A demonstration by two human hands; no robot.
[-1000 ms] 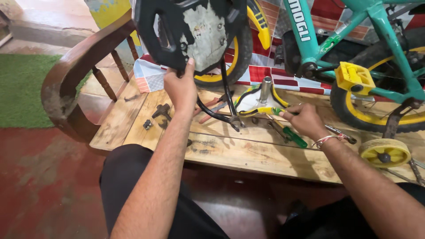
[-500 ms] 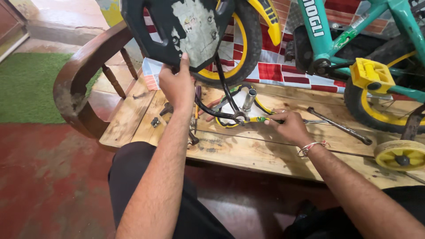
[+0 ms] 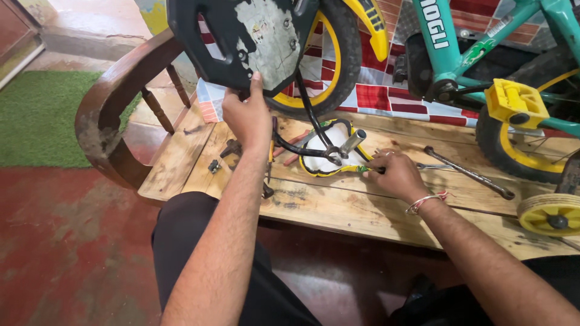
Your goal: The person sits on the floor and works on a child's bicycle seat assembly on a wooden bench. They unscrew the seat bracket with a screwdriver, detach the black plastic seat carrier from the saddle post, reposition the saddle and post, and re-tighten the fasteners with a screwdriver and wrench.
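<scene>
My left hand [image 3: 248, 118] grips the lower edge of a black plastic plate [image 3: 241, 36] with a worn white patch and holds it upright. A black bent rod [image 3: 308, 115] runs from it down to an upside-down saddle [image 3: 323, 164], white with a yellow rim, lying on the wooden bench [image 3: 362, 208]. A short silver post [image 3: 353, 140] sticks up from the saddle's clamp. My right hand [image 3: 393, 174] is closed on a tool with a yellow-green handle [image 3: 361, 169], its tip at the clamp.
A teal children's bike [image 3: 441, 42] stands on the bench with a yellow pedal [image 3: 516, 102] and a yellow training wheel [image 3: 553, 214]. A long metal wrench [image 3: 468, 172], red-handled pliers [image 3: 290, 151] and small metal parts [image 3: 214, 166] lie around. A curved wooden armrest [image 3: 115, 96] is at left.
My right hand has moved left with the tool, up to the saddle's clamp. The saddle and its post have turned a little. My left hand keeps its hold on the plate.
</scene>
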